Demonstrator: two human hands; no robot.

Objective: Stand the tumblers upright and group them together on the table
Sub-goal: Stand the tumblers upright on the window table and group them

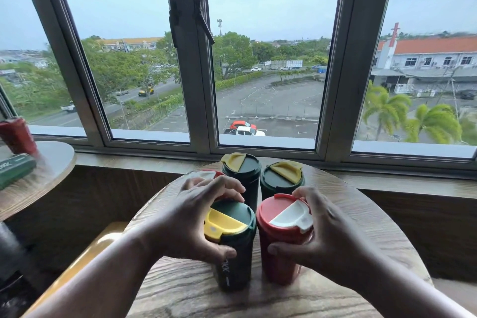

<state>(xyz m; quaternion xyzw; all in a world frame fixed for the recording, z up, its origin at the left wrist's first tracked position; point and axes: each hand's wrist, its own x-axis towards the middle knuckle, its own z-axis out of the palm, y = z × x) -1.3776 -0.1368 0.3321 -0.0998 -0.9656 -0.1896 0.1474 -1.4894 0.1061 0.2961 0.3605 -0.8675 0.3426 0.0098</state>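
Observation:
Several tumblers stand upright, packed close together on the round wooden table (361, 217). My left hand (191, 219) grips the near dark green tumbler (232, 261) with a yellow flap on its lid. My right hand (333, 235) grips the near red tumbler (278, 250), whose lid has a white flap. Behind them stand two more green tumblers (242, 175) (281, 178) with yellow flaps. Another red tumbler (206, 175) with a white flap is mostly hidden behind my left hand.
A second wooden table (46, 181) at the left carries a red tumbler (18, 135) and a green box (15, 169). A window with grey frames (191, 85) runs along the wall behind. A wooden bench seat (85, 263) lies below left.

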